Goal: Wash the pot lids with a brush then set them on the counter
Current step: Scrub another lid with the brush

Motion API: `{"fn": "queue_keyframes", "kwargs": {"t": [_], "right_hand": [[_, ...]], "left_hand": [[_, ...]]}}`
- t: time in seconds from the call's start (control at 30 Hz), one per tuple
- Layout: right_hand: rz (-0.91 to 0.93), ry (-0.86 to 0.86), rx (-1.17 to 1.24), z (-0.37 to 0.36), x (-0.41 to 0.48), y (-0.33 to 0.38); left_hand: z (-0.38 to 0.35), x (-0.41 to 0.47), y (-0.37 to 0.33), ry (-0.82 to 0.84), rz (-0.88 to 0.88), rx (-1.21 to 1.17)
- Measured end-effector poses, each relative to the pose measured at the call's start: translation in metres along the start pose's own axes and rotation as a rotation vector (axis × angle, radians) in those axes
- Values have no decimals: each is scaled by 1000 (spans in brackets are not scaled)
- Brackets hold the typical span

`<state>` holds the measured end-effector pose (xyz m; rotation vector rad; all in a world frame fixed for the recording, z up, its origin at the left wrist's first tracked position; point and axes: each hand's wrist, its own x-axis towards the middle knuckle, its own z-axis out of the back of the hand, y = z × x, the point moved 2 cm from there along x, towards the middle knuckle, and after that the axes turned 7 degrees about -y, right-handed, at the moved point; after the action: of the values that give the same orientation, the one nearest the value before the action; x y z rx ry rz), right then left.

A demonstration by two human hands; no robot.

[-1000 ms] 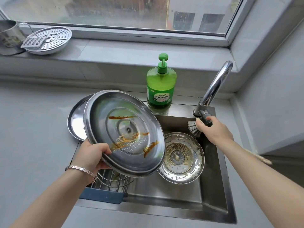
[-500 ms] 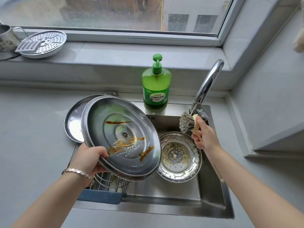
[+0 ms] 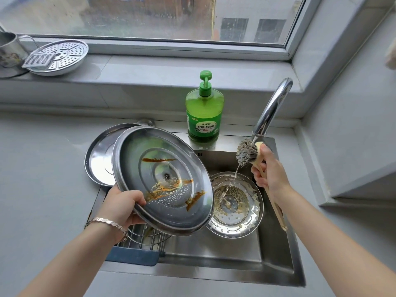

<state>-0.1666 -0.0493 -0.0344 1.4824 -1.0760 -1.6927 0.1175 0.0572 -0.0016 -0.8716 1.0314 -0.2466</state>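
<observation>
Here the left hand grips the near rim of a large pot lid, thumb on the inner face and fingers curled behind the edge. It holds the lid tilted above the left half of the sink. The lid is round, shallow polished steel with stepped concentric rings and a small rivet at the centre. Orange-brown sauce streaks and beads of water mark its inner face. A second lid, equally round and shiny, lies over the sink's back-left corner, partly on the grey desk. Whether the two lids touch cannot be told.

Over the right side of the sink the right hand has its fingers clenched around the pale wooden handle of the brush. The stiff greyish bristle head sits just beneath the spout of the curved chrome faucet, which rises at the sink's back-right corner. A thin stream of water passes the bristles and falls into a round perforated steel dish on the sink floor, smeared with pale residue.

A wire rack with a blue plastic edge spans the sink's front-left corner. A translucent green soap bottle with a pump top stands on the sink's back rim.
</observation>
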Motion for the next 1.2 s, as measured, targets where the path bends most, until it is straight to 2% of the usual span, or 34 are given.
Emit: {"fn": "queue_keyframes", "kwargs": {"t": [0.17, 0.47, 0.53, 0.73, 0.97, 1.2], "right_hand": [[123, 113, -50, -1, -5, 0], [164, 68, 21, 8, 10, -6], [170, 58, -41, 9, 17, -8], [126, -125, -459, 32, 57, -29], [44, -205, -422, 20, 87, -17], [118, -224, -562, 19, 102, -2]], "left_hand": [[-7, 0, -2, 15, 10, 0], [-19, -3, -9, 47, 6, 15], [-21, -2, -9, 43, 17, 24], [-26, -6, -11, 56, 10, 43], [-26, -10, -11, 66, 30, 48], [-22, -9, -6, 81, 43, 58]]}}
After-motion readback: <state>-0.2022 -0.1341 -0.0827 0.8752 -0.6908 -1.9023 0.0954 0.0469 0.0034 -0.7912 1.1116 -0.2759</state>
